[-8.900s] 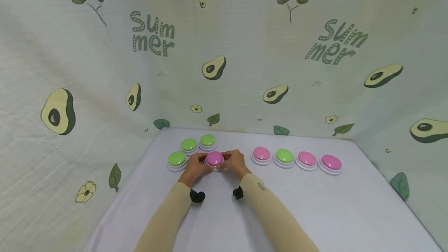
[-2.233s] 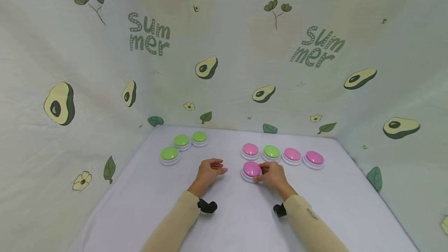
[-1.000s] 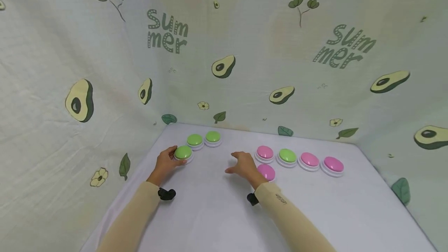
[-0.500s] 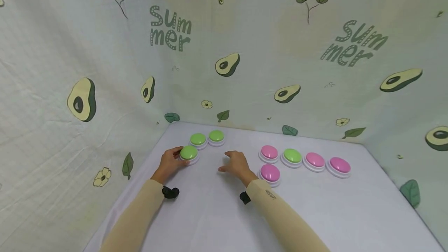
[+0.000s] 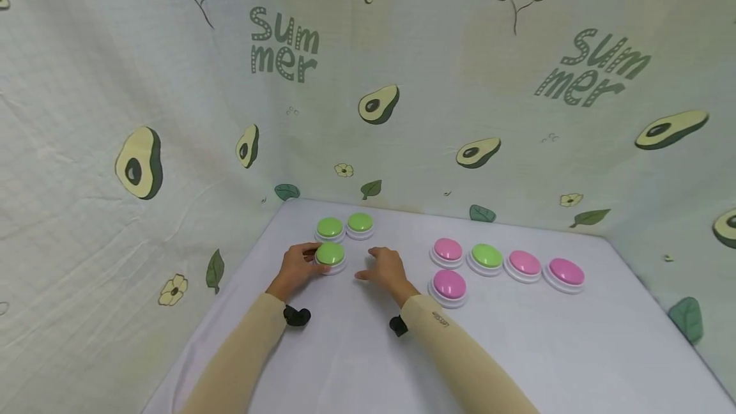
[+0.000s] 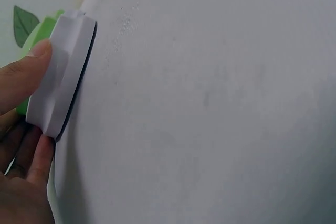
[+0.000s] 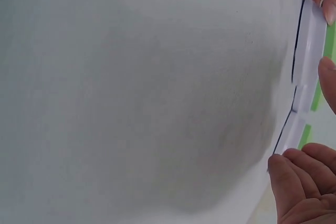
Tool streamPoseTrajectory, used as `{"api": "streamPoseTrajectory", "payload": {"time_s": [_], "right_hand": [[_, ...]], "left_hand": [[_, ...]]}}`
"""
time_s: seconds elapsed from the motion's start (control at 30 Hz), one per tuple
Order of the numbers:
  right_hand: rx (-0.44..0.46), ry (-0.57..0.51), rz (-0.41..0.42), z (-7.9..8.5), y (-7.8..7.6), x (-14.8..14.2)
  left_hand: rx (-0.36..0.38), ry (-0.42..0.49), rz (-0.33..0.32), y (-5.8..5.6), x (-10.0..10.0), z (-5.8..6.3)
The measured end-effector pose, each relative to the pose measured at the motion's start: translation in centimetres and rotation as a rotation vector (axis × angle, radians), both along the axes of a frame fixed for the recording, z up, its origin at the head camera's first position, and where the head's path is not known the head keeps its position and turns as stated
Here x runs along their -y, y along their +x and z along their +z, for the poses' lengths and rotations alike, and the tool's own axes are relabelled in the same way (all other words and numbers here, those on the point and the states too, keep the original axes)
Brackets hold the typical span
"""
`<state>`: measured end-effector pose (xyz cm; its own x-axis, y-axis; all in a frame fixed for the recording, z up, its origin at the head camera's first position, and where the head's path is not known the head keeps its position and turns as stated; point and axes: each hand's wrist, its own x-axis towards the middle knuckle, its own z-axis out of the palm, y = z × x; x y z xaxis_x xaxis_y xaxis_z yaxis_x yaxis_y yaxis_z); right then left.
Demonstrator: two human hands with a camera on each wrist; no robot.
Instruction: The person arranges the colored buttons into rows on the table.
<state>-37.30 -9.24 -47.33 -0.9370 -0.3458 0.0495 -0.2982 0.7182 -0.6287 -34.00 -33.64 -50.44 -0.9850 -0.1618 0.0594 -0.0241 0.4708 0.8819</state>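
In the head view my left hand [image 5: 298, 268] grips a green push button [image 5: 330, 254] with a white base, its thumb at the front side and fingers behind. The left wrist view shows the thumb [image 6: 32, 74] pressed to the white base [image 6: 65, 72] and fingertips under its lower edge. My right hand [image 5: 388, 271] is just right of this button, thumb and fingers spread apart, with nothing between them. Two more green buttons, one left [image 5: 329, 227] and one right [image 5: 360, 222], stand right behind the held one.
On the right, a row holds a pink button [image 5: 448, 249], a green button [image 5: 486, 255], another pink button [image 5: 524, 262] and a magenta button [image 5: 566, 271]. A second magenta button [image 5: 449, 284] stands in front of the row's left end. A printed cloth [image 5: 414, 82] hangs behind the white table [image 5: 517, 350].
The magenta button between both hands went right, to the front of the row, and the right hand let it go. My left hand then took the front green button and shifted it right.
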Motion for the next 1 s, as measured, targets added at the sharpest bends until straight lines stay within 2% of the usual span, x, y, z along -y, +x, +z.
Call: {"api": "streamPoseTrajectory", "payload": {"time_s": [0.4, 0.6, 0.77, 1.0], "right_hand": [[-0.045, -0.059, -0.002, -0.6, -0.2, -0.5], [-0.03, -0.095, -0.013, -1.0, -0.3, -0.8], [-0.022, -0.116, -0.01, -0.8, -0.4, -0.9], [-0.021, -0.149, -0.012, -0.9, -0.4, -1.6]], "left_hand": [[0.001, 0.057, -0.061, -0.6, -3.3, -0.1], [-0.013, 0.057, -0.101, -0.6, -4.6, -0.1], [-0.017, 0.036, -0.113, -0.6, -5.6, 0.1], [-0.003, 0.073, -0.119, -0.6, -6.7, 0.2]]}}
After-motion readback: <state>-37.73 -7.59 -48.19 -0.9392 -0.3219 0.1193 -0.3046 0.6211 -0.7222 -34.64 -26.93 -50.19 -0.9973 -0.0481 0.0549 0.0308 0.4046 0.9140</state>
